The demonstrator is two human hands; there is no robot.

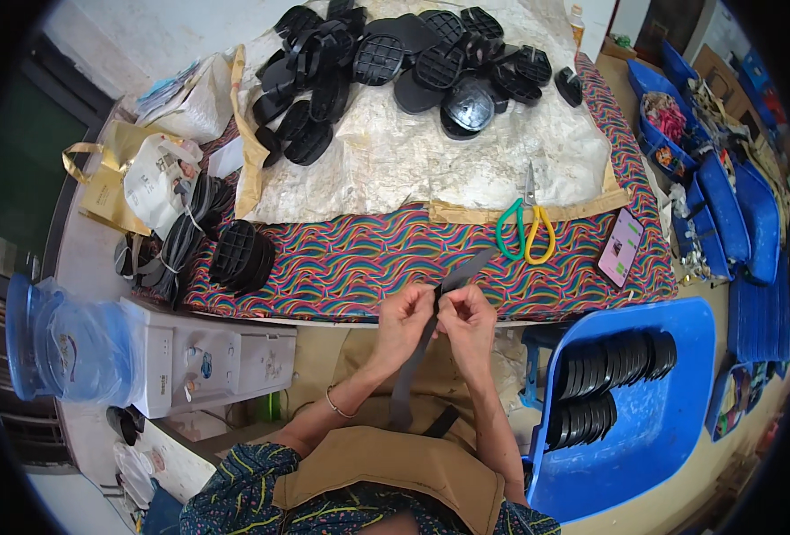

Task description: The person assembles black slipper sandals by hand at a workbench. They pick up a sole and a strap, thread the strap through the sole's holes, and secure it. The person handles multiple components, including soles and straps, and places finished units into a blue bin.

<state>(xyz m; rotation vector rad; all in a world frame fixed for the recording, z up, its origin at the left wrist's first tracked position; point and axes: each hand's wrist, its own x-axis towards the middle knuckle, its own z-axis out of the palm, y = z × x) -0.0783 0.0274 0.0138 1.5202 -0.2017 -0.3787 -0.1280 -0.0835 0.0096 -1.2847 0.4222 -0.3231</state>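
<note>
Grey strap [471,269] pinched in the fingers of my left hand [406,316] and right hand [468,317]; I judge it's being adjusted, next probably needing steady tension.

The wavy-patterned tabletop [368,267] carries a whitish sheet [368,169], scissors [530,198] and a phone [621,250].

white wall [159,36] | cloth-covered table [350,281] | tan floor [680,493] right | dark green panel [25,147] left, possibly a window
</note>
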